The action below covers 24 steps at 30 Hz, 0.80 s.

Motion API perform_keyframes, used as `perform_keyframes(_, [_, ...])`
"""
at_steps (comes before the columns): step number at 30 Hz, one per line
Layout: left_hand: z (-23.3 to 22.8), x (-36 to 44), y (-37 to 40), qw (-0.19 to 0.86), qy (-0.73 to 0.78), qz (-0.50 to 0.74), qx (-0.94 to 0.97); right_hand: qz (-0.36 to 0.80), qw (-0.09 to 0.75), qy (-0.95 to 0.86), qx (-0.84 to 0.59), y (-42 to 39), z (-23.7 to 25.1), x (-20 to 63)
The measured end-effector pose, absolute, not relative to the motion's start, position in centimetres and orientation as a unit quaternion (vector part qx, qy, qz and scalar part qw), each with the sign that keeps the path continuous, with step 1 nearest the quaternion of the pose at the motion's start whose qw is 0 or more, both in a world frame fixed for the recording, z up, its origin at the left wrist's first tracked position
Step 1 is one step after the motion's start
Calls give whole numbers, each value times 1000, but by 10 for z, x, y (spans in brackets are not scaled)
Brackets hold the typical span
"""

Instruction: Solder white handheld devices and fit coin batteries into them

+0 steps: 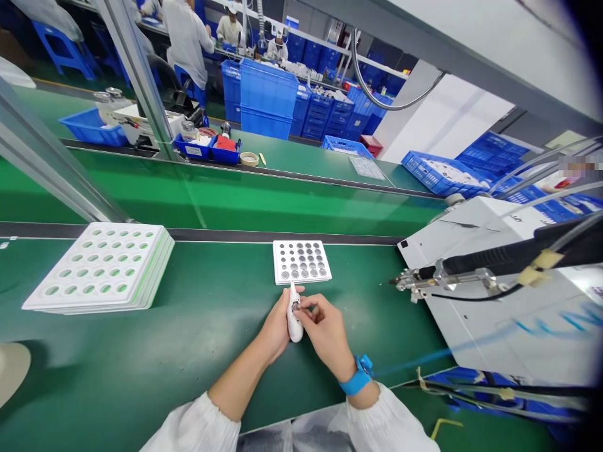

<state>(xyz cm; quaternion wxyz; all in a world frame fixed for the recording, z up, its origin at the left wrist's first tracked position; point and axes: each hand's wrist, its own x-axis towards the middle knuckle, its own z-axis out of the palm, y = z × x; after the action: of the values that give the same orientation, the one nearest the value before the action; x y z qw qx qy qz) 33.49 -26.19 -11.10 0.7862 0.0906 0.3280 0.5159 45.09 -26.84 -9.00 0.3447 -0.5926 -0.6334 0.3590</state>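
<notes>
My left hand (277,323) is closed around a slim white handheld device (294,329) with a narrow tip, held upright over the green bench. A dark opening shows in the device's side. At that opening, the thumb and fingers of my right hand (327,329) pinch a small metal disc, mostly hidden by the fingertips. A blue band (358,375) circles my right wrist. Just beyond my hands lies a white tray (277,263) with rows of round silver discs that look like button cells; some holes on its left look darker.
A stack of white trays with round holes (94,263) stands at left. On the right, a black tool with a metal tip (400,280) juts over the bench beside a white machine (509,326). A clear panel with a metal post (136,81) runs along the back.
</notes>
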Motion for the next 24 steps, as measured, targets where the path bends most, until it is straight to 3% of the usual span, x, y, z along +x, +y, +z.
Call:
perform_keyframes(3, [-112, 336, -263, 786, 339, 503, 118, 545, 366, -481, -582, -262, -91, 453])
perform_keyframes(6, [-110, 336, -265, 792, 341, 481, 159, 617, 333, -456, -548, -256, -90, 457])
perform_keyframes(16, [-114, 337, -268, 783, 360, 464, 204, 694, 309, -426, -492, -247, -93, 468])
perform_keyframes(21, [-103, 316, -268, 721, 431, 492, 227, 554, 427, -462, -545, -261, -116, 480])
perform_keyframes(24, [-96, 284, -224, 618, 509, 498, 333, 474, 438, -521, -558, -268, -131, 480])
